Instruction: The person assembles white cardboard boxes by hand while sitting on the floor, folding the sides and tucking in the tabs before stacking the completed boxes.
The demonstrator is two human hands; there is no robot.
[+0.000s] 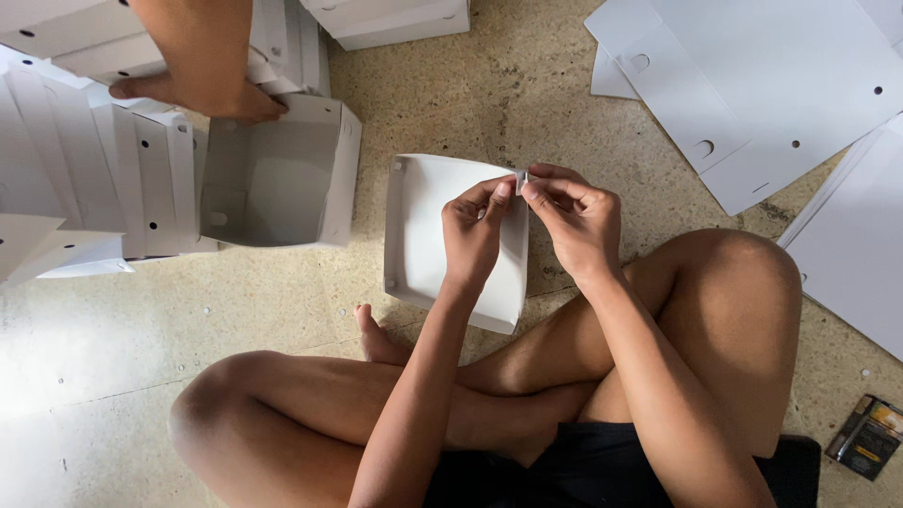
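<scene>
Where both hands point(527, 221) pinch, the tray's point(419, 235) corner sits.

From my remote feed, w/ the head cam looking down: wearer's arms are bare, no sleeves visible anywhere in shot. Left hand point(473, 230) & right hand point(576, 218) both bare too, no gloves, no rings, watch or bands that I can make out. Nails look short & unpainted, tho detail is small. Legs bare from the thigh down, knees & shins uncovered. One foot shows, no shoe or sock, toes bare. Only clothing I see is dark, black-looking shorts at the bottom edge of the pic, plain fabric, no print or logo I can spot. Torso is out of frame, so can't tell re: a top.
</scene>
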